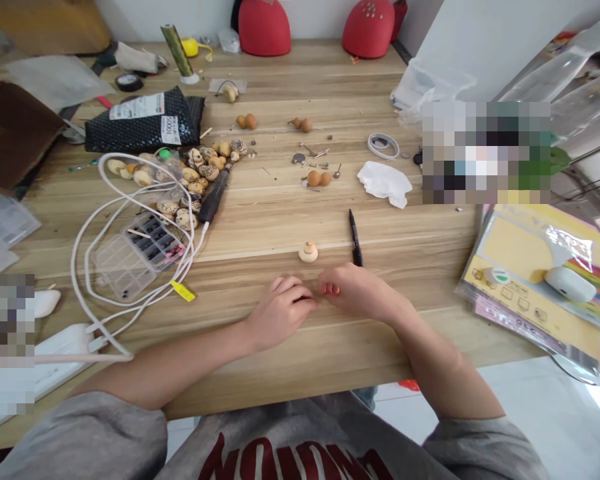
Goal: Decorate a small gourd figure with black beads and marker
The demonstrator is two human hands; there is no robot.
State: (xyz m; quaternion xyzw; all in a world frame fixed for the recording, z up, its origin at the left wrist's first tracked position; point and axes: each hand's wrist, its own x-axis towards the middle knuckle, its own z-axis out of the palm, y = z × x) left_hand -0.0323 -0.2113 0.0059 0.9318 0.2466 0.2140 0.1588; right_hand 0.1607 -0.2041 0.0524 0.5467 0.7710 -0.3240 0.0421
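A white cable (pixel 189 257) loops left on the table (pixel 260 200). The left hand (pixel 280 310) lies curled, its fingertips meeting the right hand (pixel 355 290), also curled. Anything pinched between them is perhaps too small to tell. A small gourd (pixel 309 251) stands just beyond, with a black pen (pixel 355 237) near it.

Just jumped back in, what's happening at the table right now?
A person's left hand and right hand rest curled on the wooden table, fingertips meeting; anything pinched between them is hidden. A small pale gourd and a black pen lie just beyond them. More gourds are heaped at left.
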